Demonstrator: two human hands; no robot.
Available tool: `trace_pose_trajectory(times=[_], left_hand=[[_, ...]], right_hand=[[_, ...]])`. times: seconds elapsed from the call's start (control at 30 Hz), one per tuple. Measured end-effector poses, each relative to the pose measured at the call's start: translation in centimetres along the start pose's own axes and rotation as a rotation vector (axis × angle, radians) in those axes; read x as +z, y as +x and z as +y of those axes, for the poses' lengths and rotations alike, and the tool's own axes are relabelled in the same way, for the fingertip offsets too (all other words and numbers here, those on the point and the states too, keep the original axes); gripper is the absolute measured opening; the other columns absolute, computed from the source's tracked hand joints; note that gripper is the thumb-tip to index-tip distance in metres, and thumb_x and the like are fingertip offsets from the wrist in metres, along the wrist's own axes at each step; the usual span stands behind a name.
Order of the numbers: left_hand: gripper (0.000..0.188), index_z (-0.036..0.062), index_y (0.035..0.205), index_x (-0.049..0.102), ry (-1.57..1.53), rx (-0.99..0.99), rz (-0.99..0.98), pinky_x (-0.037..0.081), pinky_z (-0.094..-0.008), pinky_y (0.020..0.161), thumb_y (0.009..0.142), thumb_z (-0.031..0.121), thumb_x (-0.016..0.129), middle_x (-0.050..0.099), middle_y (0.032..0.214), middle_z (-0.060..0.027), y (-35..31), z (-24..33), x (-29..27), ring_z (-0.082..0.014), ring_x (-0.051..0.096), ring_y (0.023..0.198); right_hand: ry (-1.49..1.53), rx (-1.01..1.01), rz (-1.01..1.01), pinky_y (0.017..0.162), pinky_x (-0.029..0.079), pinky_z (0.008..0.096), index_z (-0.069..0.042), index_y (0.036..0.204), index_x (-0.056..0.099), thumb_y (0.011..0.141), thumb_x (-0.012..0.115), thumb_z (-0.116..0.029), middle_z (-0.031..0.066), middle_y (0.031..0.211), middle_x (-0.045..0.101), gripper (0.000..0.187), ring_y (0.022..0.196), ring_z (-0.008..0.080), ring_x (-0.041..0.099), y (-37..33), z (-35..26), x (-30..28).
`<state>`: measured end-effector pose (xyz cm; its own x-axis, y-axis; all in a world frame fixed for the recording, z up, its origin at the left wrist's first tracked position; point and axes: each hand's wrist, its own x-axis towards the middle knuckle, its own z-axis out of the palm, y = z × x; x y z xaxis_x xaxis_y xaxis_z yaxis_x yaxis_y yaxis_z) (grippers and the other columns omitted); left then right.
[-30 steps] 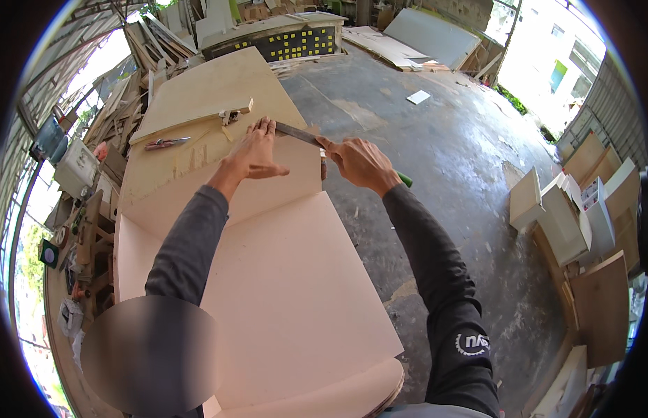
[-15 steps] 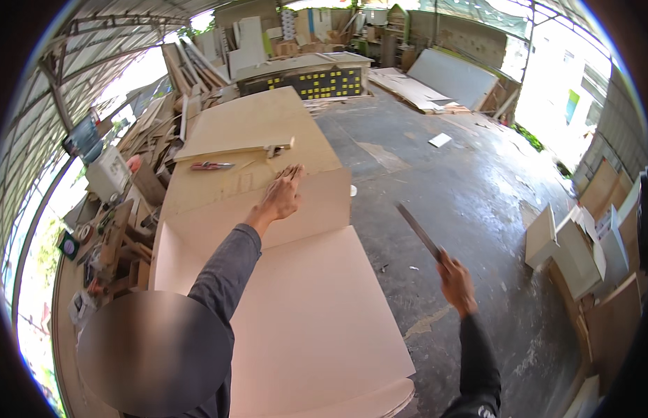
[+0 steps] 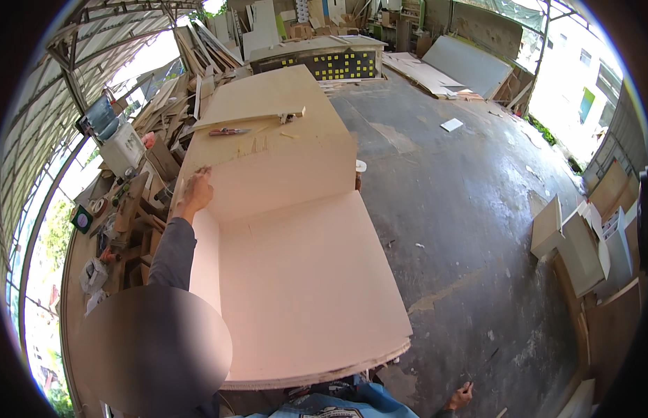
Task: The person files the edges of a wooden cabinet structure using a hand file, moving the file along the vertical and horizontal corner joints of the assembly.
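Note:
My left hand (image 3: 195, 191) reaches out along the left side of a stack of boards and grips the near left corner of a tan plywood sheet (image 3: 275, 174). That sheet lies on top of a large pale board (image 3: 303, 292) that stretches toward me. My right hand (image 3: 460, 398) hangs low at the bottom edge of the view, over the concrete floor and away from the boards. Only a small part of it shows, and I cannot see what it holds. Farther up the stack lie a red-handled tool (image 3: 226, 131) and a small wooden block (image 3: 292, 113).
A cluttered bench (image 3: 122, 223) with wood scraps and a white container (image 3: 122, 150) runs along the left. Light wooden boxes (image 3: 582, 244) stand on the concrete floor (image 3: 463, 209) at the right. Panels and sheets (image 3: 467, 63) lean at the back.
My left hand has slid from the middle of the plywood sheet to its left corner. My right hand, which held a long flat blade up at the right, has dropped to the bottom edge.

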<state>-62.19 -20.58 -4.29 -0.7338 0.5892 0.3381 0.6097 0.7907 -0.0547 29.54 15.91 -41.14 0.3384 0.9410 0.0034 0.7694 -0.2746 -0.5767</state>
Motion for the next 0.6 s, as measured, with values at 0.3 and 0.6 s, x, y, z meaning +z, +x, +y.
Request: trace_pose_trajectory(times=[0.3, 0.6], left_hand=[[0.051, -0.0008, 0.128, 0.066, -0.026, -0.097, -0.159, 0.05, -0.0422, 0.103, 0.084, 0.025, 0.066, 0.066, 0.124, -0.0293, -4.4, 0.8, -6.2, -0.042, 0.063, 0.118], [0.047, -0.0064, 0.132, 0.061, -0.326, 0.156, -0.299, 0.051, -0.0369, 0.101, 0.089, 0.012, 0.065, 0.067, 0.125, -0.0276, -10.4, 14.9, -15.8, -0.0319, 0.068, 0.117]], right_hand=[[0.396, 0.293, -0.261, 0.071, 0.05, 0.0347, 0.009, 0.12, 0.067, 0.103, 0.059, -0.026, 0.0084, 0.087, 0.071, 0.04, 0.075, 0.0162, 0.059, -7.7, 8.5, 0.7], [0.464, -0.251, -0.427, 0.059, 0.04, 0.0259, 0.011, 0.132, 0.058, 0.105, 0.057, -0.031, -0.0034, 0.074, 0.054, 0.05, 0.066, 0.0069, 0.049, 0.3, -6.0, 3.2]])
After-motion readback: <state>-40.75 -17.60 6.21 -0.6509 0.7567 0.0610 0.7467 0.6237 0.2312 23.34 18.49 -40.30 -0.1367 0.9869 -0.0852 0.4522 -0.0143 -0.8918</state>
